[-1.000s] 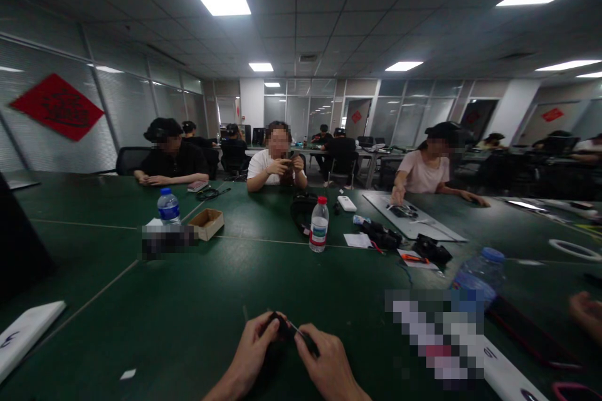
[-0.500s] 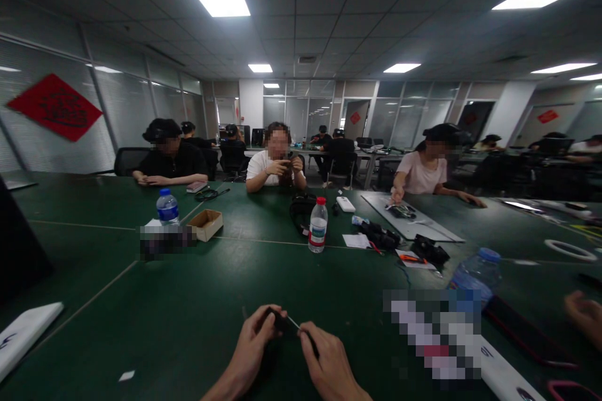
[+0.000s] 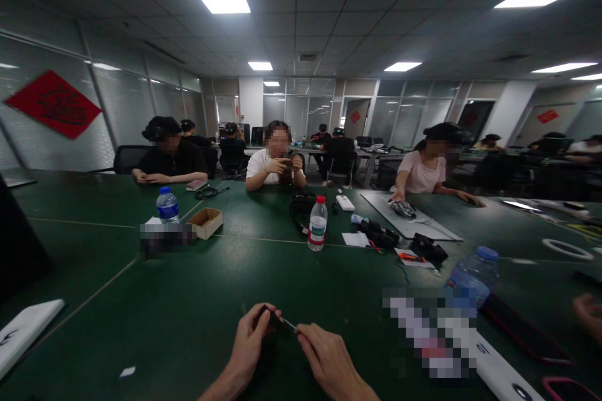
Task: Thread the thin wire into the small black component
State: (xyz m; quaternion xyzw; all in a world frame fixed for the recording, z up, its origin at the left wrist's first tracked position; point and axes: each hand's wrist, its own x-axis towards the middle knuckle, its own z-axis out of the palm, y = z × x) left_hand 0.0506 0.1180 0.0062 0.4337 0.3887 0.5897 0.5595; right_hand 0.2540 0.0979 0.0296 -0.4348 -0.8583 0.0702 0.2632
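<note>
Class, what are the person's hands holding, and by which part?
The left hand pinches a small dark object by its body; the right hand touches the tip of its thin metal pin.

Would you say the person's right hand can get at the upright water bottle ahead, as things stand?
Probably yes: nothing stands between the right hand and the water bottle on the green table, though the bottle sits far ahead.

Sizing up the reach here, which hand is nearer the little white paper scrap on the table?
Left. The left hand is nearer, with the white paper scrap out to its left on the table; the right hand lies farther off, beyond the left hand.
</note>
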